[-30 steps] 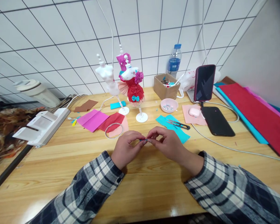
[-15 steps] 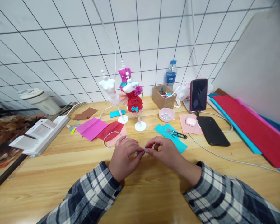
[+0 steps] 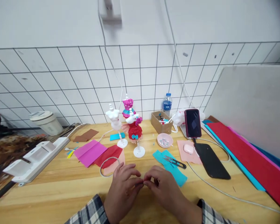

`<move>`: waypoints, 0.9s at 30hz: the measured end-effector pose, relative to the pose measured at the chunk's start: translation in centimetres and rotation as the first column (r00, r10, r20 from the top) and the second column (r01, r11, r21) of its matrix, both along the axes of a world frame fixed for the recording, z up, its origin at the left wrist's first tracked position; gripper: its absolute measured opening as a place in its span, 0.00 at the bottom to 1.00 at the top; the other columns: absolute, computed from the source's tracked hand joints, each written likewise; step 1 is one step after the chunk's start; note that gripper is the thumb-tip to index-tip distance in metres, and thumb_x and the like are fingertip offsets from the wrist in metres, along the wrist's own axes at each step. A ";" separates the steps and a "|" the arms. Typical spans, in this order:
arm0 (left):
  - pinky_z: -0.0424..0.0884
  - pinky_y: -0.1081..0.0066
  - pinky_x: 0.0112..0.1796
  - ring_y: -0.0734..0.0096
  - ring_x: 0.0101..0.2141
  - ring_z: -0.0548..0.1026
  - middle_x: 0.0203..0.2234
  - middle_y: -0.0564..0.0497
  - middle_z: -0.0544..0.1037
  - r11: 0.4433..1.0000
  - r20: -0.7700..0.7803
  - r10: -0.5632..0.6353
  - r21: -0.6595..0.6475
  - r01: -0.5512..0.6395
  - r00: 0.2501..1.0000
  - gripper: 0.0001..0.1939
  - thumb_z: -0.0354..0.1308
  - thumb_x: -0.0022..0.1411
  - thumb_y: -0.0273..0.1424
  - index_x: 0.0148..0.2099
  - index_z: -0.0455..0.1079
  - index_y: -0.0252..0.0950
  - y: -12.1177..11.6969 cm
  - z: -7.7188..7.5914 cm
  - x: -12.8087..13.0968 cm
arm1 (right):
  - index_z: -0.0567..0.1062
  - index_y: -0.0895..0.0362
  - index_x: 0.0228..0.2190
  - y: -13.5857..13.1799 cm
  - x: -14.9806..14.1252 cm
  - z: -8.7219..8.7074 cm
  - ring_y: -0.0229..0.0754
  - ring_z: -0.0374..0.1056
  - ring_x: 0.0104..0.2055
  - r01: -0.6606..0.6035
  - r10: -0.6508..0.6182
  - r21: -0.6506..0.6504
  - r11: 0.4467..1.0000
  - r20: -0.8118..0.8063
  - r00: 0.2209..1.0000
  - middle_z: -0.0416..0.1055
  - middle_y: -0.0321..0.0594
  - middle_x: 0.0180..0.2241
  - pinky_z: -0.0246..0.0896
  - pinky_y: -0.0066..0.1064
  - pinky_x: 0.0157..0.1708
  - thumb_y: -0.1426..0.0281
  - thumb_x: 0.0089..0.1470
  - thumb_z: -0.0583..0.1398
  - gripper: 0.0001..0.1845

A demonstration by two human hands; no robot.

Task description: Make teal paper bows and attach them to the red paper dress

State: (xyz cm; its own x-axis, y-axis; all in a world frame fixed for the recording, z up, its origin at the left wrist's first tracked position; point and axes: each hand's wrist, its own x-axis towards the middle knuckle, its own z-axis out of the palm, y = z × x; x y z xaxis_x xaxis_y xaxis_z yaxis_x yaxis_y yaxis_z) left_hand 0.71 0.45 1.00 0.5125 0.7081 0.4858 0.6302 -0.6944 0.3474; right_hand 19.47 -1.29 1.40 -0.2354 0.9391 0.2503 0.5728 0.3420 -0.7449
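Observation:
My left hand (image 3: 124,190) and my right hand (image 3: 164,191) meet low in the middle, thumb and forefinger of each pinched tip to tip. A small blue paper piece showed between these fingertips a moment ago; the fingers hide it now. Just beyond stands a white mini dress form (image 3: 139,151) in a red paper dress with a blue bow. Behind it is another form in a magenta top (image 3: 128,103), and to the left a bare white form (image 3: 114,119). Right of my hands, black-handled thread snips (image 3: 176,162) lie on blue crepe paper (image 3: 177,175).
Magenta paper (image 3: 90,153), red paper (image 3: 109,155) and a cable loop lie left. A pink bowl (image 3: 165,140) of beads, a cardboard box (image 3: 162,124), a bottle (image 3: 167,104), a propped phone (image 3: 193,123) and long paper sheets (image 3: 242,155) stand or lie right. A power strip (image 3: 40,163) is far left.
The view has tipped upward, so the table and hands appear lower. The blue bit at my left fingertips has gone out of sight; both hands stay pinched together.

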 end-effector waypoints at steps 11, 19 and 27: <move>0.73 0.61 0.43 0.63 0.40 0.75 0.29 0.50 0.78 0.996 0.265 -0.024 -0.080 0.047 0.964 0.06 0.60 0.56 0.24 0.33 0.73 0.41 0.4 -0.7 0.2 | 0.72 0.53 0.33 3.9 9.9 0.4 0.48 0.68 0.37 0.346 -0.342 0.060 0.936 0.387 0.856 0.73 0.41 0.34 0.56 0.34 0.32 0.60 0.58 0.54 0.12; 0.71 0.65 0.40 0.65 0.37 0.74 0.29 0.49 0.76 0.978 0.353 -0.020 -0.187 0.091 0.935 0.04 0.60 0.56 0.23 0.32 0.72 0.38 0.7 -1.5 -0.2 | 0.73 0.54 0.30 5.1 11.7 -2.2 0.47 0.67 0.38 0.321 -0.204 -0.138 0.937 0.530 0.823 0.73 0.42 0.33 0.54 0.33 0.33 0.66 0.52 0.57 0.06; 0.70 0.65 0.38 0.65 0.35 0.74 0.30 0.47 0.76 0.948 0.375 0.037 -0.305 0.086 0.926 0.02 0.60 0.55 0.25 0.30 0.73 0.36 1.0 -1.7 -0.5 | 0.71 0.54 0.28 5.0 11.6 -1.2 0.50 0.65 0.42 0.245 -0.238 0.062 0.968 0.549 0.801 0.71 0.45 0.40 0.56 0.37 0.38 0.70 0.51 0.54 0.06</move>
